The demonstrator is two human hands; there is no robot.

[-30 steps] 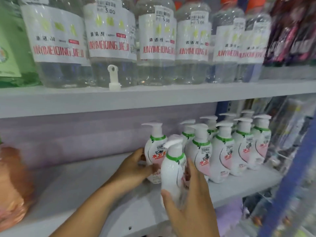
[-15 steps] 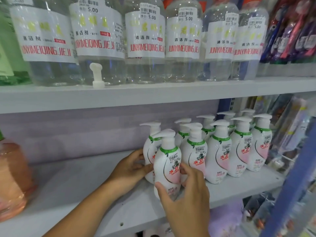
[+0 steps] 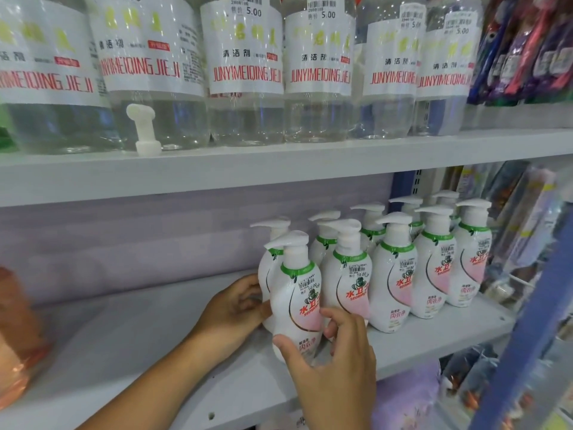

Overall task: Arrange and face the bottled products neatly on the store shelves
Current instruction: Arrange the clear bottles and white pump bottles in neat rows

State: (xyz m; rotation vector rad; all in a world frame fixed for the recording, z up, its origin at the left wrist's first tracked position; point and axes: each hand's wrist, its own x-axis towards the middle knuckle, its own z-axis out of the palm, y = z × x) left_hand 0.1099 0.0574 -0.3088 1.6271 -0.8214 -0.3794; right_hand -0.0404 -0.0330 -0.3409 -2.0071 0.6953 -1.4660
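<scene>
Pump bottles (image 3: pixel 393 274): about ten, in two rows, beside and right of the hands. Clear bottles (image 3: pixel 246 72): six, on the shelf above the hands. Loose pump head (image 3: pixel 144 128): one. Hands: two, left (image 3: pixel 231 308), right (image 3: pixel 335 361).

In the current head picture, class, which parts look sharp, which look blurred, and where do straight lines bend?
Head view: the pump bottle between the hands and the clear bottles' labels read sharply; the orange container at far left and the packets at the right edge smear; the upper shelf edge bows, a wide-angle effect.
</scene>
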